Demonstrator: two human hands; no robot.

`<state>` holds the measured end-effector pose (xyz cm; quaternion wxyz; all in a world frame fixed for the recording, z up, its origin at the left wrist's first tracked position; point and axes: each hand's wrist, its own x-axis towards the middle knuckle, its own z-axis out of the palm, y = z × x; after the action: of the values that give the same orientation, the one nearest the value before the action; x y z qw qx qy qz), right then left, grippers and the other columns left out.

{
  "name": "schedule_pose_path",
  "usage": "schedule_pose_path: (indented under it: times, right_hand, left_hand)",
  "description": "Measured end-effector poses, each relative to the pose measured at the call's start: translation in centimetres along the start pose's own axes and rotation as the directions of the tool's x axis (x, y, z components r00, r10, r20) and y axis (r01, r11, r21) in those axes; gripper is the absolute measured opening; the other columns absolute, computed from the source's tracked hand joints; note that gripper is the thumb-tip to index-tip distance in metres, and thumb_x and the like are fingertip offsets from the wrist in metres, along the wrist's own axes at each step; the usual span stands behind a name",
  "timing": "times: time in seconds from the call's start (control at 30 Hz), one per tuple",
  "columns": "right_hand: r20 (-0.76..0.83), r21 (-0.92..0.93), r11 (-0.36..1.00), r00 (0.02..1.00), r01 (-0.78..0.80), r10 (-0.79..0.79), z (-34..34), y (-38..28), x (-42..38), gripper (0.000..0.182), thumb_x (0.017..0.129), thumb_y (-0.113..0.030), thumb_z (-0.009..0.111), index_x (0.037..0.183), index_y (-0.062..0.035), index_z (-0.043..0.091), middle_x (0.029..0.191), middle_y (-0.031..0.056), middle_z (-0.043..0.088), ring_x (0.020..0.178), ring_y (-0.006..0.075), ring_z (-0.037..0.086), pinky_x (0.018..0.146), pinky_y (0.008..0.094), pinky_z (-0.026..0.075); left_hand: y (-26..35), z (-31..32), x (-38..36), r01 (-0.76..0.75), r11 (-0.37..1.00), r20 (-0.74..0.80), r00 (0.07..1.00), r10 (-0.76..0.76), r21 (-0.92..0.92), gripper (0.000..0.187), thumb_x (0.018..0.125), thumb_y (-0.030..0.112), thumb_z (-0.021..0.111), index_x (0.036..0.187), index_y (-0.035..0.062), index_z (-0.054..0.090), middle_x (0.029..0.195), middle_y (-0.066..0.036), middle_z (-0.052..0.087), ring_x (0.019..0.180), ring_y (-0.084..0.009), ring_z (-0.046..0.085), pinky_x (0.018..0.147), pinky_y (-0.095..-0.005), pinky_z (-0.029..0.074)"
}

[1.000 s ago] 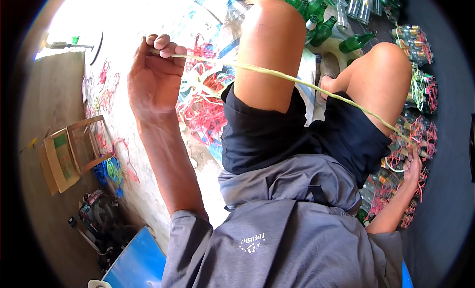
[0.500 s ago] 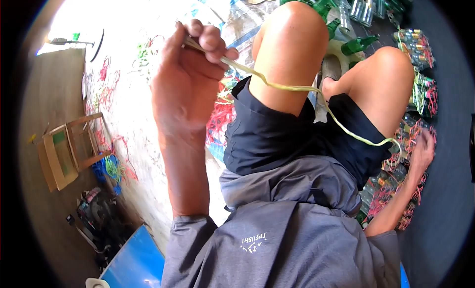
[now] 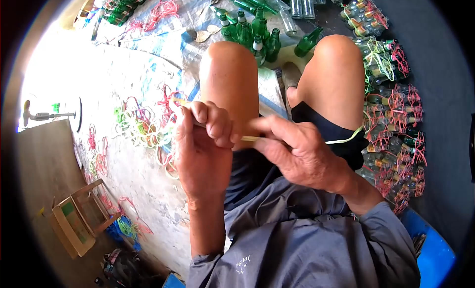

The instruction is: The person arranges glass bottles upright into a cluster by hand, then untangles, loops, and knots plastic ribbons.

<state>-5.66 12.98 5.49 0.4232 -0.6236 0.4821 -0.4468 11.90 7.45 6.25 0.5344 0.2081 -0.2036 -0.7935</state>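
Note:
A pale yellow-green plastic string (image 3: 347, 137) runs between both hands above my lap. My left hand (image 3: 204, 144), palm up, has its fingers curled around one part of the string, and a short end sticks out past the thumb. My right hand (image 3: 309, 154) is at its right, pinching the string between thumb and fingers, slightly blurred. The string's loose tail trails past the right hand over my dark shorts (image 3: 316, 120). Beyond my knees stand several green glass bottles (image 3: 258, 43).
On the right lie rows of bottles bundled with pink and green string (image 3: 393, 110). Loose coloured strings (image 3: 143, 127) cover the floor at left. More green bottles (image 3: 118, 8) lie at the far left. A wooden frame (image 3: 86, 216) and a blue surface (image 3: 430, 248) stand nearby.
My right hand has come from the bottle bundles at the right to the string beside my left hand. The left hand has lowered, still holding the string. The view has shifted.

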Motion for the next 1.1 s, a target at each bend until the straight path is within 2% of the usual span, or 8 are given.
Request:
schedule_pose_path:
  times: [0.1, 0.13, 0.4, 0.53, 0.67, 0.8, 0.9, 1.1]
  right_hand:
    - [0.0, -0.074, 0.997, 1.0, -0.015, 0.015, -2.3, 0.5, -0.8, 0.012, 0.103, -0.009, 0.064, 0.1, 0.0012, 0.069, 0.073, 0.0176, 0.064, 0.066, 0.0304, 0.07, 0.061, 0.0361, 0.051]
    - [0.058, -0.098, 0.988, 0.99, -0.121, 0.127, -3.8, 0.3, -1.4, 0.011, 0.102, -0.005, 0.063, 0.105, 0.0026, 0.07, 0.076, 0.0074, 0.067, 0.065, 0.0139, 0.063, 0.062, 0.0305, 0.049]
    - [-0.272, -0.365, 0.873, 0.934, -0.322, 0.23, -14.2, 1.1, -6.0, 0.02, 0.104, -0.015, 0.064, 0.096, 0.0012, 0.071, 0.072, 0.001, 0.063, 0.067, 0.0075, 0.056, 0.062, 0.0282, 0.047]
    - [-0.354, -0.185, 0.858, 0.847, -0.48, 0.397, -19.4, 2.0, -10.3, 0.023, 0.105, -0.018, 0.064, 0.096, 0.0009, 0.072, 0.072, -0.0048, 0.058, 0.066, 0.0032, 0.048, 0.06, 0.0244, 0.041]
    - [-0.457, -0.165, 0.887, 0.83, -0.432, 0.319, -22.8, 2.9, -14.7, 0.022, 0.105, -0.02, 0.066, 0.096, -0.0005, 0.073, 0.072, -0.0071, 0.055, 0.067, 0.0019, 0.047, 0.059, 0.0231, 0.038]
    - [-0.491, -0.023, 0.845, 0.742, -0.535, 0.456, -24.7, 3.2, -18.5, 0.023, 0.104, -0.022, 0.067, 0.097, -0.0016, 0.073, 0.07, -0.0093, 0.049, 0.06, 0.0003, 0.039, 0.054, 0.0206, 0.03]
    - [-0.489, 0.187, 0.792, 0.644, -0.581, 0.588, -25.5, 3.2, -20.7, 0.025, 0.104, -0.025, 0.067, 0.095, -0.0021, 0.073, 0.067, -0.0107, 0.044, 0.055, -0.0009, 0.033, 0.048, 0.0201, 0.022]
    - [-0.375, 0.335, 0.67, 0.559, -0.662, 0.739, -24.7, 8.2, -23.6, 0.024, 0.104, -0.026, 0.065, 0.092, -0.0049, 0.068, 0.066, -0.01, 0.044, 0.055, 0.0005, 0.035, 0.047, 0.0223, 0.026]
  left_hand:
    - [0.5, -2.3, 0.6, 0.015, 0.997, -0.028, 0.999, -0.017, -0.075, 0.029, 0.115, 0.032, 0.037, 0.098, 0.0113, 0.046, 0.081, 0.0, 0.044, 0.069, -0.0132, 0.038, 0.072, -0.0326, 0.04]
    - [0.8, -2.7, 0.9, 0.014, 0.998, -0.049, 0.999, -0.018, -0.066, 0.027, 0.115, 0.03, 0.039, 0.096, 0.0116, 0.047, 0.079, 0.001, 0.043, 0.067, -0.0124, 0.036, 0.072, -0.0327, 0.04]
    - [3.3, -6.4, 2.2, -0.004, 0.991, -0.015, 1.0, 0.002, -0.136, 0.019, 0.112, 0.021, 0.045, 0.098, 0.0093, 0.051, 0.081, 0.001, 0.042, 0.072, -0.0129, 0.04, 0.077, -0.0337, 0.041]
    - [3.7, -6.9, 3.1, 0.018, 0.992, 0.041, 0.999, -0.013, -0.123, 0.018, 0.112, 0.015, 0.042, 0.099, 0.0056, 0.05, 0.082, -0.002, 0.042, 0.073, -0.0147, 0.038, 0.078, -0.0347, 0.041]
    - [3.4, -6.1, 4.1, 0.088, 0.992, 0.119, 0.99, -0.077, -0.088, 0.017, 0.112, 0.016, 0.042, 0.1, 0.0068, 0.048, 0.086, -0.003, 0.042, 0.077, -0.0164, 0.038, 0.078, -0.0326, 0.043]
    - [3.2, -5.7, 5.3, 0.162, 0.987, 0.165, 0.974, -0.157, -0.018, 0.017, 0.114, 0.02, 0.04, 0.102, 0.0094, 0.045, 0.09, -0.003, 0.041, 0.082, -0.0175, 0.038, 0.074, -0.0273, 0.045]
    - [3.1, -4.0, 6.0, 0.18, 0.984, 0.182, 0.967, -0.177, 0.001, 0.019, 0.115, 0.02, 0.039, 0.1, 0.0091, 0.044, 0.087, -0.003, 0.039, 0.079, -0.0168, 0.035, 0.076, -0.0301, 0.043]
    - [3.4, -3.5, 8.4, 0.052, 0.994, 0.208, 0.976, -0.07, 0.091, 0.02, 0.112, 0.014, 0.043, 0.094, 0.0065, 0.045, 0.08, 0.0, 0.035, 0.071, -0.0152, 0.032, 0.08, -0.0365, 0.04]
